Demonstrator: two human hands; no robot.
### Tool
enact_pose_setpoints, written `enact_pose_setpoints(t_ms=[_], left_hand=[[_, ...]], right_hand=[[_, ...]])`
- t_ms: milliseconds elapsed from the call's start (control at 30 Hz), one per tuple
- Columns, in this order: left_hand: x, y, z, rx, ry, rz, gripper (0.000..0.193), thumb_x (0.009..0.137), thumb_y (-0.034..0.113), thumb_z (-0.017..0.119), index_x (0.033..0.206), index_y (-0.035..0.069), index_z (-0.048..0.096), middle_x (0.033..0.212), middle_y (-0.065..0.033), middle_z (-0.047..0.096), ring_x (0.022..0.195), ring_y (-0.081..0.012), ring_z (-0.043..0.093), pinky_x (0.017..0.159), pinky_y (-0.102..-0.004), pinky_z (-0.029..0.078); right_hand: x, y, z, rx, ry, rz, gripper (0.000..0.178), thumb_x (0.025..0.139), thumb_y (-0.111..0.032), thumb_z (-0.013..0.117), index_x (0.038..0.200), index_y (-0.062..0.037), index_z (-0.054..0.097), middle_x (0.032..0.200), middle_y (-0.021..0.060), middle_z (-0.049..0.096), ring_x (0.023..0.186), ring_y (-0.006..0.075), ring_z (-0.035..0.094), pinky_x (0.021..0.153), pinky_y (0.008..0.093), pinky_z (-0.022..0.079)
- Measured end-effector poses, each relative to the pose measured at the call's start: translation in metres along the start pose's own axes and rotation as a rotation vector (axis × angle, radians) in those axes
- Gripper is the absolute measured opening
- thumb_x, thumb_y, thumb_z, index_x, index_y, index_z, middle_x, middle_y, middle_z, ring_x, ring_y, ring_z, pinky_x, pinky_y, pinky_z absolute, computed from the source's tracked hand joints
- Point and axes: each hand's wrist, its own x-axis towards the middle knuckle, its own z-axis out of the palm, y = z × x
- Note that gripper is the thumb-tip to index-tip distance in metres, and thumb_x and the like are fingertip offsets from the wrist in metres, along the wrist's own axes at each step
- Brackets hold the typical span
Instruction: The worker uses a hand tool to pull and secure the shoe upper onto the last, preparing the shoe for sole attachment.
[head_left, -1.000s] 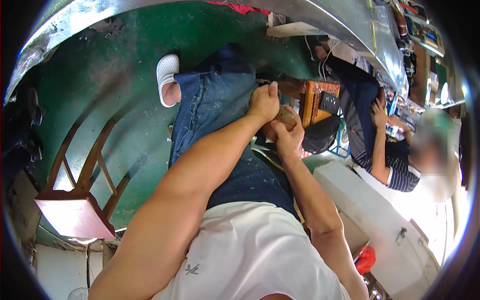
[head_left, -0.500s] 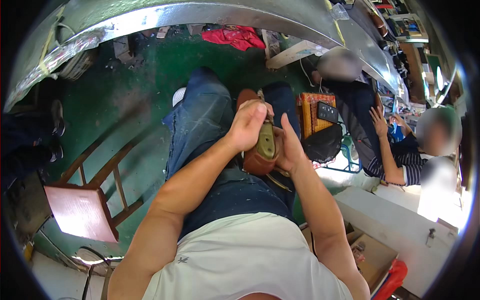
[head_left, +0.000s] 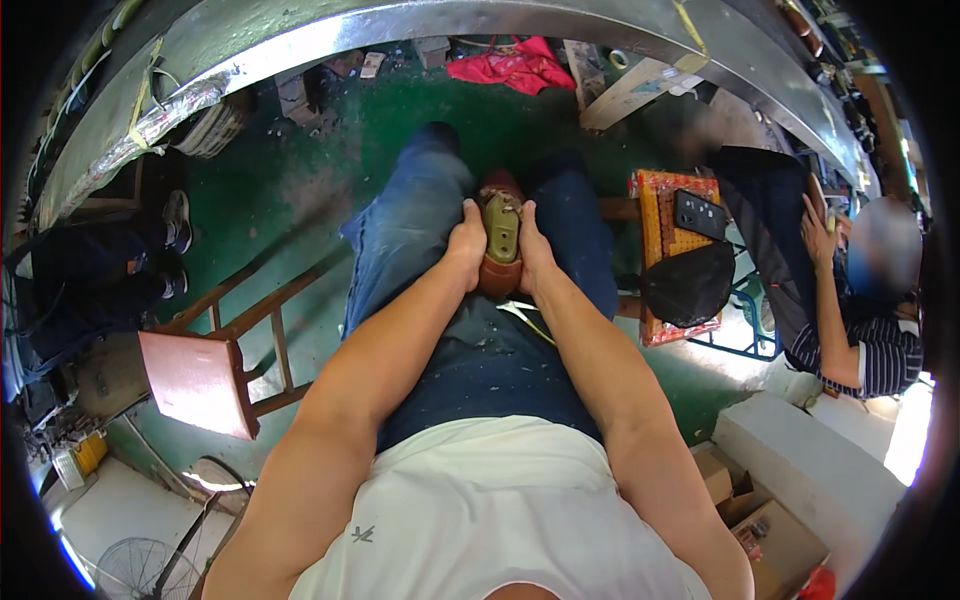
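A brown leather shoe upper is held between my thighs, with its heel toward my body. An olive-green shoe last, with two dark holes in its top, fills it. My left hand grips the shoe's left side, and my right hand grips its right side. Both thumbs lie along the edges, pointing away from me, while the other fingers are hidden beneath. A thin pale strip shows on my lap just below the heel.
On the right stands a patterned stool with a black phone and a black bag; a person in a striped shirt sits beyond. A wooden chair is at left. The metal workbench edge curves across the far side.
The shoe has turned from a tilt to nearly straight ahead and sits lower between my legs. My left hand has shifted from its top to its left side. The whole view has swung slightly.
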Motion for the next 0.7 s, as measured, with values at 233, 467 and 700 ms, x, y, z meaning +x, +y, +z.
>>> enact_pose_setpoints(t_ms=[233, 467, 700], left_hand=[[0.083, 0.003, -0.006, 0.081, -0.006, 0.138, 0.062, 0.109, 0.051, 0.028, 0.126, 0.002, 0.062, 0.114, -0.0186, 0.069, 0.1, -0.0322, 0.071, 0.09, -0.0459, 0.056], [0.051, 0.006, 0.036, 0.074, -0.221, 0.12, 0.066, 0.108, 0.054, 0.03, 0.136, 0.0, 0.056, 0.124, -0.0191, 0.066, 0.112, -0.0313, 0.066, 0.097, -0.0431, 0.051], [-0.052, 0.03, 0.017, -0.158, -0.984, 0.054, 0.068, 0.1, 0.056, 0.056, 0.147, 0.008, 0.049, 0.141, -0.0104, 0.06, 0.13, -0.0257, 0.057, 0.111, -0.0439, 0.044]], right_hand=[[0.019, -0.001, 0.022, 0.148, 0.107, -0.088, 0.068, 0.101, -0.065, 0.044, 0.136, -0.0079, 0.056, 0.129, 0.0149, 0.065, 0.114, 0.0323, 0.066, 0.098, 0.0497, 0.053], [-0.018, -0.02, -0.001, 0.037, 0.385, -0.174, 0.072, 0.102, -0.063, 0.045, 0.134, -0.0007, 0.059, 0.125, 0.0144, 0.066, 0.11, 0.0298, 0.067, 0.095, 0.0452, 0.054], [-0.107, -0.039, -0.017, -0.15, 0.046, -0.697, 0.061, 0.111, -0.047, 0.031, 0.127, 0.0033, 0.061, 0.12, 0.0137, 0.068, 0.108, 0.0236, 0.067, 0.095, 0.0369, 0.052]])
